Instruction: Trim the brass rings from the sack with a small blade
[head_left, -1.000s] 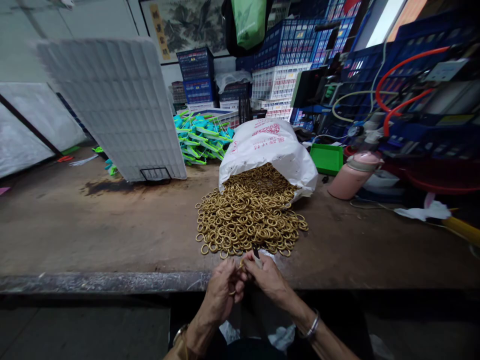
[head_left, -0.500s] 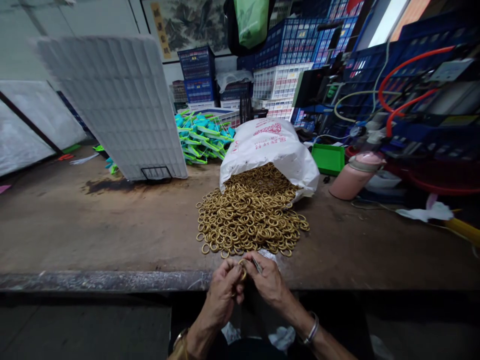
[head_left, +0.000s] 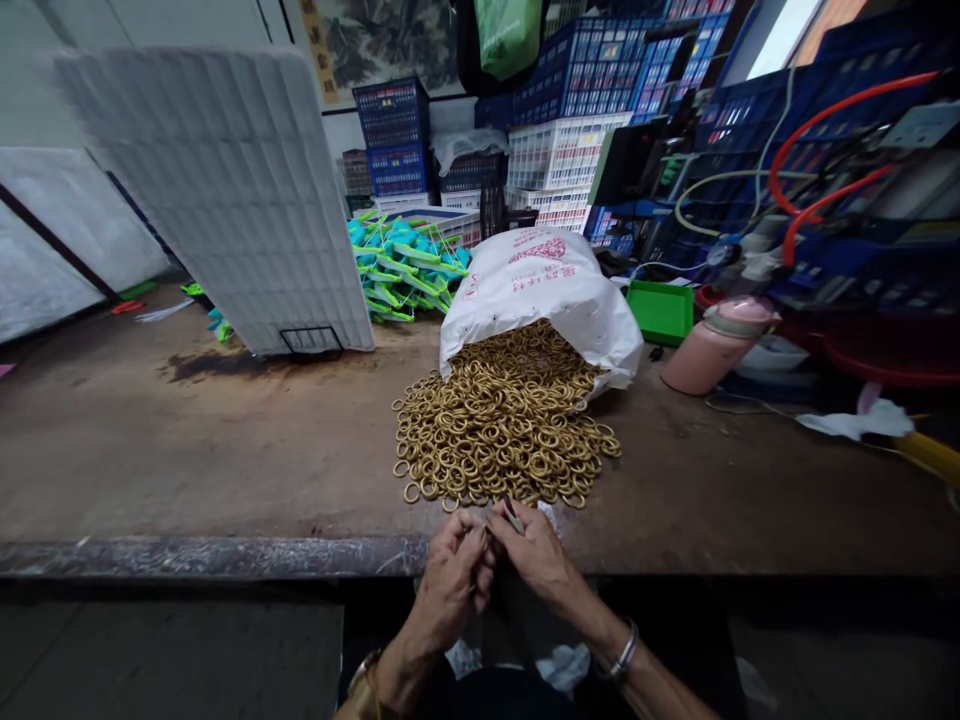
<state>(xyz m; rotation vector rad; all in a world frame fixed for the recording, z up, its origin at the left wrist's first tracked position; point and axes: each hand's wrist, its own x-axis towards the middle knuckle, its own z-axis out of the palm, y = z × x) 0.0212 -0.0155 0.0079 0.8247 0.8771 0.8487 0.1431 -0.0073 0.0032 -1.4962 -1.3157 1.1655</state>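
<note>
At the table's front edge, my left hand (head_left: 451, 572) is closed in a pinch on a brass-coloured ring, now mostly hidden by the fingers. My right hand (head_left: 534, 552), its fingertips meeting those of the left, grips a small blade-like metal tool (head_left: 513, 515); its exact kind does not show. Just beyond both hands lies a heap of brass-coloured rings (head_left: 499, 445). They spill from the mouth of a white woven sack (head_left: 536, 280) with red print, which lies on its side.
The brown table (head_left: 187, 460) carries a tall white ribbed panel (head_left: 225, 200) and a pile of green and blue plastic pieces (head_left: 409, 265) at left. To the right are a pink bottle (head_left: 709, 350), a green tray (head_left: 660, 312) and red hoses (head_left: 814, 145). Stacked crates (head_left: 566, 150) stand behind.
The ring seen between my fingertips is now mostly covered. My right hand has turned slightly, and the tool points more upward. The view has shifted a little.
</note>
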